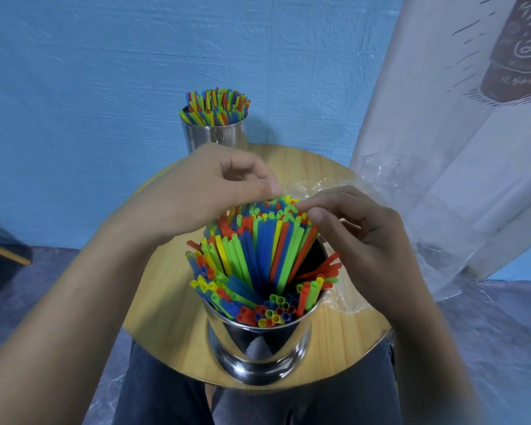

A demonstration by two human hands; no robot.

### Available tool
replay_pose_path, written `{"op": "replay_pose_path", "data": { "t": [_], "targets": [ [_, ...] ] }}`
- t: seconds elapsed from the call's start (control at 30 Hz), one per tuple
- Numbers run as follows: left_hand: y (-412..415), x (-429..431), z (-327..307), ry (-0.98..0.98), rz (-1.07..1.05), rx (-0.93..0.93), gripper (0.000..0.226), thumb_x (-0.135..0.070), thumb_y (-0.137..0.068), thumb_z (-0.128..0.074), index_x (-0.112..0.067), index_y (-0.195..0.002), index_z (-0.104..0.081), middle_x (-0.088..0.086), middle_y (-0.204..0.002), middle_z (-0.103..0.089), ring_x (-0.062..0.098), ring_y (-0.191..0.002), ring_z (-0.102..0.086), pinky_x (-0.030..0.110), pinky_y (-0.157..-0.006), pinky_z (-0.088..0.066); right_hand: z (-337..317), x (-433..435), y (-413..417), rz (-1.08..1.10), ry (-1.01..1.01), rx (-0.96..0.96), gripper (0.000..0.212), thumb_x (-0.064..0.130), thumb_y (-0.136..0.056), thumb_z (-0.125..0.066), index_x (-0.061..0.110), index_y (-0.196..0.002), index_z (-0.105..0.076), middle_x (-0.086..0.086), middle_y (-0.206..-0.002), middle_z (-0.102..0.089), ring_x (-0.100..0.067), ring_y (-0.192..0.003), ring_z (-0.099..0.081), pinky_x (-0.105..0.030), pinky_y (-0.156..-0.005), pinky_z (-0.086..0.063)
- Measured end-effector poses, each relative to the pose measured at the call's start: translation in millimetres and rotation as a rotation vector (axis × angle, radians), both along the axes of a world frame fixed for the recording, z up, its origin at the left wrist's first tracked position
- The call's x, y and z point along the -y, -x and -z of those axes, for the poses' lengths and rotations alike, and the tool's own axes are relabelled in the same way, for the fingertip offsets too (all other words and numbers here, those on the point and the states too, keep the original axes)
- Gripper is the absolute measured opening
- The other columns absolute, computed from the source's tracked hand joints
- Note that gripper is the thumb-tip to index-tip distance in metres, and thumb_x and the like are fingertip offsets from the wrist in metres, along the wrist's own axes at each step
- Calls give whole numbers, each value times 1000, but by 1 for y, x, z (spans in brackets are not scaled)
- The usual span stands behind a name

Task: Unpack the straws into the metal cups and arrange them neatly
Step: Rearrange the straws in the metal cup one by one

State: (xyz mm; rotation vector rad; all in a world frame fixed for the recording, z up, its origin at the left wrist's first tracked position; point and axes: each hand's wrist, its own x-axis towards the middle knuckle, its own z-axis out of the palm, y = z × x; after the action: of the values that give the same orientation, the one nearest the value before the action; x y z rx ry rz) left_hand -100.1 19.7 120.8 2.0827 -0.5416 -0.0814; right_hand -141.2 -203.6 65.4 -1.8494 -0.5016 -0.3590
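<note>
A steel cup (258, 342) stands at the near edge of a round wooden desk (163, 286), packed with coloured straws (267, 250) in blue, green, yellow and red. Most of the straws in it lean away from the camera in one tall bunch. Shorter clusters splay out over the cup's left rim and right rim, and a few sit with their open ends facing up at its front rim.

Both hands meet at the top of that tall bunch, above the cup's far side. The left hand (215, 185) comes in from the cup's left with the forearm slanting up across the desk. Its wrist is bent, its fingers are curled inward, and its thumb tip rests against the straw tips. Whether anything is caught between the thumb and the fingers cannot be told.

The right hand (362, 234) reaches in from the cup's right, palm turned toward the bunch. Its forefinger lies over the straw tips and its thumb presses their side just below, so it pinches them. The remaining fingers are bent loosely behind.

Crumpled clear plastic wrap (347, 297) lies on the desk to the right of the cup, running behind the right hand. Beyond the cup, at the desk's far edge, stands a second steel cup (215, 136), also full of upright straws. A white printed sheet (442, 118) hangs to the right of the cup, against a blue wall (105, 72).
</note>
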Motion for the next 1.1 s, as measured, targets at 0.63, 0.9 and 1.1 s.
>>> {"op": "replay_pose_path", "data": {
  "t": [0.63,0.9,1.1],
  "targets": [
    [5,-6,-28,859,-413,318,15,-20,-107,-50,-17,-97,-61,0,-102,-79,20,-83,-77,27,-70,-56,-6,-13,5,13,-1,41,16,40,-101,-54,42,-105,-70,11,-106,-70,-20,-107,-68,-40,-81,-60],
    [4,-16,-14,1188,-526,142,13,-22,-108,-50,-17,-103,-60,2,-112,-78,14,-97,-76,24,-78,-56,-5,-14,4,53,-8,-31,20,46,-97,-60,41,-114,-69,22,-103,-69,-12,-103,-68,-32,-80,-59],
    [10,-2,5,1341,-536,-15,11,-19,-108,-50,-13,-108,-59,3,-110,-78,14,-101,-76,23,-79,-58,-10,-19,2,31,35,64,12,47,-94,-62,48,-104,-68,18,-106,-69,-15,-109,-66,-30,-84,-56]
  ]
}}
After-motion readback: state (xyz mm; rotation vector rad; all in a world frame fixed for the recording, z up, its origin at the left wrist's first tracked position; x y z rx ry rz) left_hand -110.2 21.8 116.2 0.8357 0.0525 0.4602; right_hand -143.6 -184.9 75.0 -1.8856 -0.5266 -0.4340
